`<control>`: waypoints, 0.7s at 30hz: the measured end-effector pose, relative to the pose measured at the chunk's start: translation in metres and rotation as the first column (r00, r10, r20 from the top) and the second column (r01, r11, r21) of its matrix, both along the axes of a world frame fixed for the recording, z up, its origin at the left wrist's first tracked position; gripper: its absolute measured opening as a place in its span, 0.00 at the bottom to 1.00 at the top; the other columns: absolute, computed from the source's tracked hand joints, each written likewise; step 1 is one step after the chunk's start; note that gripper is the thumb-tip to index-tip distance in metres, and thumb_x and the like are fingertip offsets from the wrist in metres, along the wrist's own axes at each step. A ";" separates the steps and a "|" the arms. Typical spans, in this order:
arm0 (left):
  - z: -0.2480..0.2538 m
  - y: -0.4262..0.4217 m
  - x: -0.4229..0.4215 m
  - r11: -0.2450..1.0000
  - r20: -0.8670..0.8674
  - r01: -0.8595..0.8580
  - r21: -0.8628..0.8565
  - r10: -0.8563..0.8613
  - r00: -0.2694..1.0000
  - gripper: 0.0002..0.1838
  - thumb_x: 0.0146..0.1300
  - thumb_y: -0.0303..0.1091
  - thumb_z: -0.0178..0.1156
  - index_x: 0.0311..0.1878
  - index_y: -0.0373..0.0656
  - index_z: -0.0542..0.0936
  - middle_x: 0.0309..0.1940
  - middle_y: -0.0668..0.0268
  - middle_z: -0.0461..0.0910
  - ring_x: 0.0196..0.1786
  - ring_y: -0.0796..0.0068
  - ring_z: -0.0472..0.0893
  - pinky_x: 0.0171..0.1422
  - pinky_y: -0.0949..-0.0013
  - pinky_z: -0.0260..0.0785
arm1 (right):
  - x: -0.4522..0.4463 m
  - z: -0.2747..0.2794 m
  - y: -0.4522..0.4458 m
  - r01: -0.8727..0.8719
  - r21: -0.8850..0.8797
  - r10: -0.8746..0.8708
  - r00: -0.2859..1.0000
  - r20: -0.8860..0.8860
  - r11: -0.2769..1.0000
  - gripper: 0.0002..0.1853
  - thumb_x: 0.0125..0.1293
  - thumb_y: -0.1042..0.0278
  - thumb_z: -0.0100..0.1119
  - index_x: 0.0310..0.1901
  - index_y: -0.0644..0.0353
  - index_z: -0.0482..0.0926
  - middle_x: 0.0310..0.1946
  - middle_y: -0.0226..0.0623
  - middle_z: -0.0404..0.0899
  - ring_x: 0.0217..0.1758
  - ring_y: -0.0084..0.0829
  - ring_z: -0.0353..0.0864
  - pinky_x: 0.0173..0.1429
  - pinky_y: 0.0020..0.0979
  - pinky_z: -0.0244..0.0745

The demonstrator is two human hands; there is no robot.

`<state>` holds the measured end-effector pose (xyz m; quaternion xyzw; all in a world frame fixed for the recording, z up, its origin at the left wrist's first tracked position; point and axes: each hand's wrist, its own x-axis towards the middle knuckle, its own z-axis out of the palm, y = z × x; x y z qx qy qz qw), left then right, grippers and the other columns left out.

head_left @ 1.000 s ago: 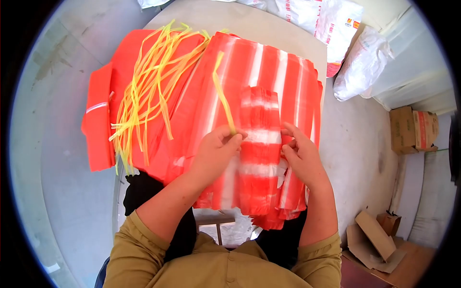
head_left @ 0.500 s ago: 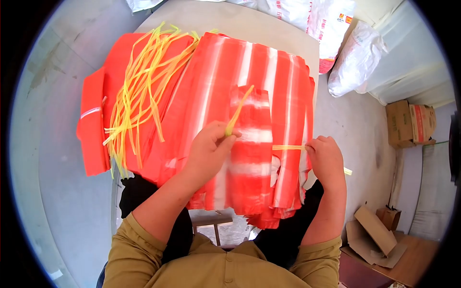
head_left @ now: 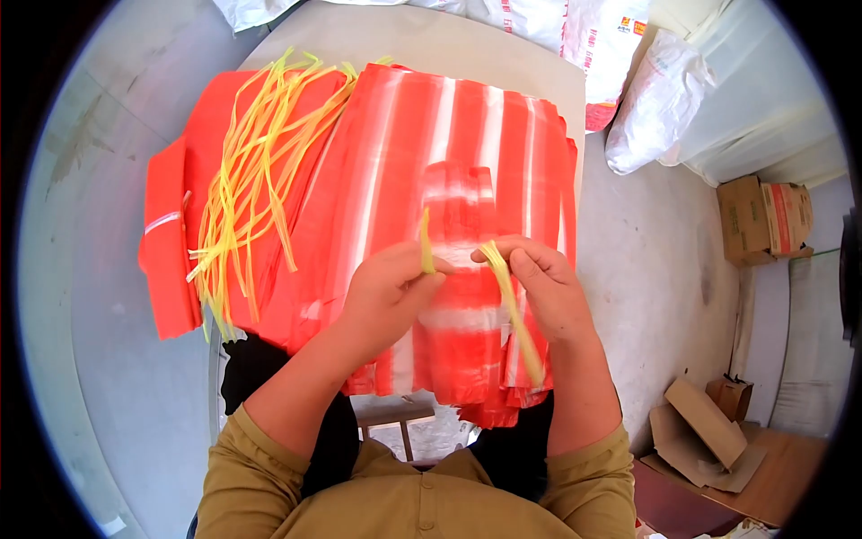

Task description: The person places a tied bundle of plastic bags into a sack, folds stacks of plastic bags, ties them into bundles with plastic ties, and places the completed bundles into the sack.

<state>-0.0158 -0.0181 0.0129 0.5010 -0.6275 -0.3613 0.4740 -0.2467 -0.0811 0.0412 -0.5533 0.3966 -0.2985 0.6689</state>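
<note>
A narrow folded bundle of red-and-white striped plastic sheeting (head_left: 458,314), perhaps bags, lies on a wide stack of the same striped plastic (head_left: 386,144). My left hand (head_left: 386,292), at the bundle's left edge, pinches a short upright end of yellow plastic strip (head_left: 426,241). Over the bundle's right side, my right hand (head_left: 548,287) is closed on a yellow strip length (head_left: 515,314) that hangs down toward me. Whether both ends belong to one strip cannot be seen, as the middle is hidden.
Many loose yellow strips (head_left: 242,180) lie on plain red plastic (head_left: 211,117) to the left. A banded red bundle (head_left: 166,242) sits at the table's (head_left: 377,31) left edge. White sacks (head_left: 660,103) stand behind; cardboard boxes (head_left: 750,220) are at right.
My right hand has moved left from beyond the bundle to over its right side, bringing its strip end near my left hand. The strip, stretched sideways before, now bends downward.
</note>
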 end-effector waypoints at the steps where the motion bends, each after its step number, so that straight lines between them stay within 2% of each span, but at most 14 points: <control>1: -0.001 0.000 0.001 0.998 -0.008 -0.023 -0.052 0.023 1.000 0.06 0.69 0.23 0.64 0.47 0.37 0.87 0.33 0.60 0.79 0.35 0.67 0.80 0.40 0.65 0.72 | 0.004 -0.003 -0.001 0.002 -0.019 -0.001 0.998 0.058 1.000 0.17 0.82 0.68 0.49 0.60 0.66 0.84 0.57 0.35 0.86 0.57 0.25 0.81 0.66 0.31 0.74; 4: 0.005 0.001 0.008 0.997 0.006 -0.021 -0.073 0.022 1.000 0.06 0.69 0.23 0.65 0.47 0.38 0.87 0.33 0.60 0.79 0.36 0.65 0.81 0.41 0.65 0.72 | 0.015 0.004 0.000 -0.042 -0.018 0.044 0.988 0.151 0.999 0.16 0.79 0.72 0.53 0.61 0.64 0.83 0.56 0.34 0.85 0.62 0.27 0.80 0.69 0.32 0.72; 7: 0.005 0.001 0.011 0.999 0.064 -0.028 -0.027 0.030 0.998 0.07 0.67 0.23 0.66 0.46 0.38 0.86 0.34 0.60 0.79 0.37 0.64 0.81 0.42 0.64 0.73 | 0.027 0.001 0.006 -0.001 -0.045 0.004 0.997 0.071 0.999 0.16 0.77 0.74 0.56 0.61 0.62 0.84 0.55 0.34 0.84 0.60 0.26 0.80 0.67 0.31 0.73; 10: 0.002 0.003 0.010 0.997 0.220 -0.044 -0.057 0.055 0.974 0.08 0.65 0.23 0.68 0.46 0.38 0.86 0.39 0.60 0.80 0.38 0.63 0.81 0.43 0.64 0.74 | 0.033 -0.011 0.007 0.006 -0.121 -0.006 1.000 0.002 0.993 0.15 0.75 0.77 0.58 0.60 0.62 0.84 0.54 0.32 0.83 0.57 0.26 0.80 0.63 0.30 0.73; 13: -0.006 0.003 0.005 0.991 0.118 -0.054 -0.120 0.068 0.991 0.09 0.63 0.24 0.69 0.47 0.38 0.86 0.48 0.59 0.80 0.40 0.63 0.81 0.44 0.63 0.75 | 0.036 -0.020 0.010 0.020 -0.125 -0.021 1.000 -0.007 0.992 0.13 0.74 0.77 0.59 0.58 0.62 0.83 0.51 0.32 0.82 0.54 0.25 0.80 0.60 0.29 0.74; 16: -0.001 0.005 0.003 0.997 0.049 -0.033 -0.073 0.036 0.998 0.09 0.63 0.25 0.69 0.47 0.38 0.86 0.55 0.56 0.80 0.42 0.64 0.82 0.47 0.63 0.76 | 0.040 -0.014 0.014 -0.034 -0.247 0.002 0.992 -0.129 0.968 0.10 0.74 0.77 0.60 0.55 0.61 0.81 0.49 0.34 0.81 0.52 0.25 0.80 0.58 0.30 0.75; 19: -0.003 0.004 0.004 0.996 -0.042 -0.005 -0.092 0.001 0.999 0.08 0.66 0.25 0.67 0.47 0.37 0.86 0.60 0.55 0.79 0.45 0.67 0.83 0.48 0.64 0.77 | 0.043 -0.017 0.015 -0.040 -0.301 -0.005 0.989 -0.147 0.953 0.09 0.73 0.77 0.62 0.53 0.61 0.79 0.47 0.37 0.81 0.49 0.29 0.82 0.56 0.33 0.77; 21: -0.005 0.005 0.000 0.994 -0.160 -0.041 -0.097 0.025 0.987 0.07 0.68 0.26 0.66 0.46 0.35 0.86 0.57 0.56 0.81 0.44 0.69 0.83 0.48 0.66 0.77 | 0.045 -0.016 0.018 -0.062 -0.386 -0.020 0.979 -0.204 0.921 0.09 0.72 0.77 0.63 0.52 0.61 0.78 0.47 0.40 0.81 0.49 0.34 0.83 0.55 0.35 0.78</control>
